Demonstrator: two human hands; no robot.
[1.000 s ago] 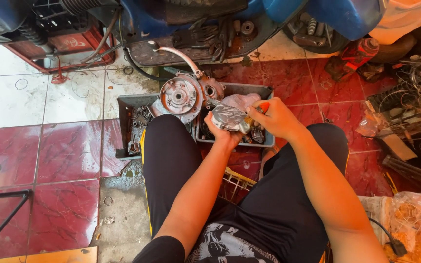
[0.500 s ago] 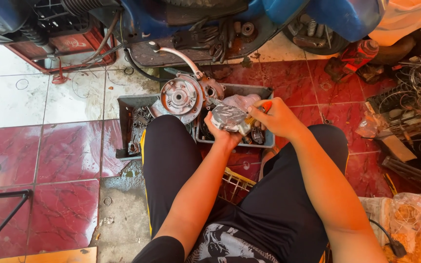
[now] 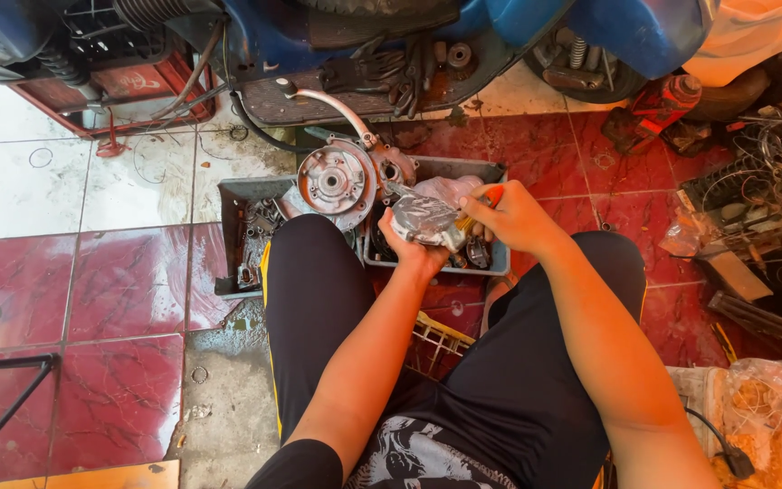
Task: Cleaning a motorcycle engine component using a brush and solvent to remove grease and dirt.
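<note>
— What stays hard to read from the head camera?

— The right hand (image 3: 510,215) covers most of what it grips. Only an orange tip and some pale bristle-like strands show past the fingers, so I take it for a small orange-handled brush (image 3: 474,215), but I cannot be sure. The blue vehicle body (image 3: 463,36) is cut off by the top edge, and the tangle of dark wires (image 3: 771,190) at the right is a blur of parts.

— And the containers?

— A grey rectangular plastic tray (image 3: 472,168) sits on the red floor tiles just beyond the knees. It holds a crumpled pale rag (image 3: 445,188) and some dark round parts, half hidden under the hands. To its left a dark metal tray (image 3: 233,235) holds small greasy pieces too small to name. A round, reddish-grey metal engine cover (image 3: 335,181) leans between the two trays.

— Where is the held part?

— The left hand (image 3: 412,249) is closed from below around a shiny grey metal casting (image 3: 423,217), above the grey tray. The right hand is closed on the brush, whose bristles meet the casting's right side.
</note>
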